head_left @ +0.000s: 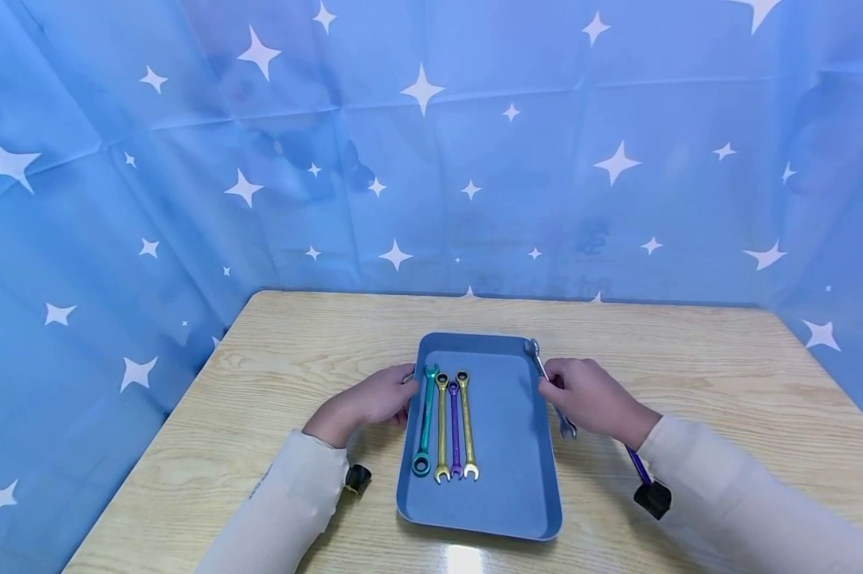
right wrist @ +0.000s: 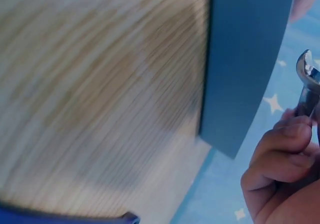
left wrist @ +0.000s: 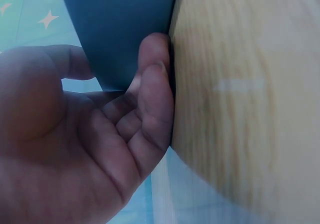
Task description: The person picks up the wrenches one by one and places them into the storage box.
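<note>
My left hand (head_left: 374,399) grips the left side of a blue-grey tray (head_left: 506,446), thumb at the rim and fingers curled against the outer wall (left wrist: 117,29). My right hand (head_left: 592,399) holds a silver combination wrench (head_left: 540,367) by its middle, above the tray's right rim. One wrench end reaches over the rim; the open end points down outside the tray. Inside, side by side in the left half, lie a green wrench (head_left: 426,422), a gold wrench (head_left: 441,430), a purple wrench (head_left: 455,426) and another gold wrench (head_left: 467,426). The right fingers hide the silver wrench's middle.
A blue-violet bar (head_left: 639,466), probably another wrench, lies on the wooden table (head_left: 316,335) beneath my right forearm, which partly covers it. Black pieces (head_left: 358,478) hang at both wrists. A blue curtain with white stars (head_left: 467,159) stands behind the table.
</note>
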Demonstrator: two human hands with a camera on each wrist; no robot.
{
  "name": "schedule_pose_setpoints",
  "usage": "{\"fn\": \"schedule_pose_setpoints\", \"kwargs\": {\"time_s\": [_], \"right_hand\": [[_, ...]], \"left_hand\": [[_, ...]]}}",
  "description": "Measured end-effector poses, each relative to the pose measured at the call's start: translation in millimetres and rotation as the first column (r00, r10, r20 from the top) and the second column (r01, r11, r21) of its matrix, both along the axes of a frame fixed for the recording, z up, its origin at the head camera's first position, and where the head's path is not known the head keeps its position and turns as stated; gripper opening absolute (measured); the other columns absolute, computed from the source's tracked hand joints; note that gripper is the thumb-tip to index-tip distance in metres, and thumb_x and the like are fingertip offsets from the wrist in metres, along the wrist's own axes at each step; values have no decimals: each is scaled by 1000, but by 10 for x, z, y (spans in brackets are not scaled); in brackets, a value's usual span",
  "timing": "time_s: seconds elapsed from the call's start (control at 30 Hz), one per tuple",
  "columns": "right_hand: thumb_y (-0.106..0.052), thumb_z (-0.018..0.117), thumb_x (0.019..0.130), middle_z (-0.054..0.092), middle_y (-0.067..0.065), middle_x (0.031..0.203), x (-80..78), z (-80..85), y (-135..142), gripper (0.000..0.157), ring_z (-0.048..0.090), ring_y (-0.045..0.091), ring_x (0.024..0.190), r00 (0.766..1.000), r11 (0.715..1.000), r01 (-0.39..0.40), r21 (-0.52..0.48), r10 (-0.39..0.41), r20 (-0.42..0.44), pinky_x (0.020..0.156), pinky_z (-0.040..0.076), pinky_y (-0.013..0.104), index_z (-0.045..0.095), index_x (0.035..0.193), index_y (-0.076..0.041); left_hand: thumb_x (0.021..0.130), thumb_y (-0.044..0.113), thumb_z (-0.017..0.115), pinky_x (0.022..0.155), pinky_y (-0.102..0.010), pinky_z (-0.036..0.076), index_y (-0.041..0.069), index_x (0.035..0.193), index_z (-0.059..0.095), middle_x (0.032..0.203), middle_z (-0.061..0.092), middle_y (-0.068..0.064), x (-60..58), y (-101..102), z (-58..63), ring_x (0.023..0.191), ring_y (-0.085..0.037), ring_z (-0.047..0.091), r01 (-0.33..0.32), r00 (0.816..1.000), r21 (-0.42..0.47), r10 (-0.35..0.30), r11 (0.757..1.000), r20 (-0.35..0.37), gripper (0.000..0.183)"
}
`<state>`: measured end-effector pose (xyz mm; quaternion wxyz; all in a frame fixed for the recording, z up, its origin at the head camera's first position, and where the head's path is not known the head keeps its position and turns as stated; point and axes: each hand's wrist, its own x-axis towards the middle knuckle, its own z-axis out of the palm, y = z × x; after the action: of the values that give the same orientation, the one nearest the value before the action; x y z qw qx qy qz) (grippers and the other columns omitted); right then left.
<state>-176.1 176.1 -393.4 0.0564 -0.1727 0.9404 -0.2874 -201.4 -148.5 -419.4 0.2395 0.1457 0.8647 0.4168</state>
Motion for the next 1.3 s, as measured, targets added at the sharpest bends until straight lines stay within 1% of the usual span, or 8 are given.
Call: {"fn": "schedule_pose_setpoints", "kwargs": {"time_s": [0.17, 0.3, 0.4, 0.6, 0.7, 0.9, 1.1, 1.3], "right_hand": [[-13, 49, 102, 37, -3, 56, 14, 45, -87, 34, 36, 11, 47, 992, 991, -20, -136, 36, 118, 49, 35, 26, 42, 69, -11], [-16, 48, 103, 45, 0, 52, 37, 89, -158, 30, 42, 13, 42, 961, 960, -17, -281, 93, 259, 43, 38, 27, 52, 77, -2], [-16, 48, 103, 51, 3, 53, 53, 106, -221, 29, 47, 15, 42, 939, 939, -21, -345, 137, 315, 40, 41, 29, 55, 83, 3], [-15, 55, 101, 59, 7, 62, 66, 77, -354, 25, 59, 19, 48, 908, 921, -58, -385, 210, 364, 44, 52, 34, 51, 81, -1], [-14, 58, 99, 63, 11, 67, 75, 53, -409, 22, 62, 21, 51, 893, 913, -66, -402, 234, 386, 46, 54, 36, 52, 82, -2], [-13, 63, 96, 65, 10, 66, 81, 26, -494, 21, 67, 29, 57, 875, 904, -93, -416, 274, 400, 50, 57, 40, 50, 82, -4], [-12, 66, 94, 70, 15, 72, 33, -12, -577, 14, 66, 19, 55, 858, 911, -101, -400, 283, 428, 52, 58, 35, 57, 89, -2], [-9, 66, 93, 71, 15, 72, -14, -52, -653, 14, 63, 13, 51, 846, 930, -70, -361, 247, 472, 51, 57, 32, 55, 88, -2]], "left_hand": [[105, 20, 32, 62, -33, 53, 8, 110, 56, 78, 62, -7, -4, 6, -15, 66, -20, 62, -7, 1000, -10, 7, 1000, 0, 27], [105, 20, 32, 62, -32, 53, 7, 105, 55, 78, 61, -7, -3, 10, -25, 67, -20, 62, -11, 1000, -10, 11, 1000, -3, 26], [105, 20, 32, 62, -33, 53, 8, 105, 55, 78, 62, -7, -2, 5, -24, 67, -20, 62, -12, 1000, -11, 11, 1000, -6, 26], [105, 20, 32, 62, -32, 53, 8, 105, 55, 77, 62, -7, -4, -2, -28, 66, -20, 62, -12, 1000, -17, 12, 1000, -9, 26], [104, 20, 32, 62, -32, 54, 8, 108, 56, 78, 62, -7, -9, 1, -33, 67, -20, 62, -16, 1000, -12, 16, 1000, -8, 27], [105, 20, 32, 62, -33, 54, 8, 110, 56, 79, 61, -7, -15, 9, -44, 67, -20, 62, -12, 1000, -2, 12, 1000, -2, 28], [105, 20, 32, 63, -33, 54, 9, 108, 56, 78, 61, -7, -10, 6, -30, 67, -20, 62, -4, 1000, -9, 4, 1000, -2, 26], [105, 21, 32, 64, -33, 54, 8, 109, 55, 79, 62, -7, -10, 6, -24, 68, -20, 63, -2, 1000, -25, 2, 1000, -2, 27]]}}
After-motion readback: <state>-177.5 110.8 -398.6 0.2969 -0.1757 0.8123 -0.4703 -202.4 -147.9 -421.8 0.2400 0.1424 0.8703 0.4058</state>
